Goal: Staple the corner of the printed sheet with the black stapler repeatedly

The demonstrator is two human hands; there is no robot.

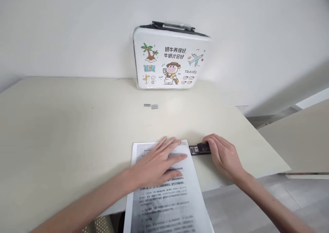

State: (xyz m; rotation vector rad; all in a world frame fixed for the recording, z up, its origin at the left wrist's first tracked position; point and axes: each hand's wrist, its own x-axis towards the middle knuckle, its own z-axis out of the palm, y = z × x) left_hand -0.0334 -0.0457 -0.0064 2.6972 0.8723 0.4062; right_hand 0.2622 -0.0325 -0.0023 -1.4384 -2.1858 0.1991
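Observation:
My left hand (161,162) lies flat with spread fingers on the upper part of a printed paper stack (167,205), which hangs over the table's front edge. To its right, my right hand (224,154) is closed around the rear of a black stapler (200,148). The stapler lies on the table, its front end close beside the paper's right edge. I cannot tell whether the two touch. My fingers hide the stapler's back end.
A white case (172,58) with cartoon prints and a black handle stands against the wall. Several small staple strips (151,106) lie on the pale table (77,123). At the right are another tabletop (303,137) and the grey floor. A perforated seat (99,225) shows below the front edge.

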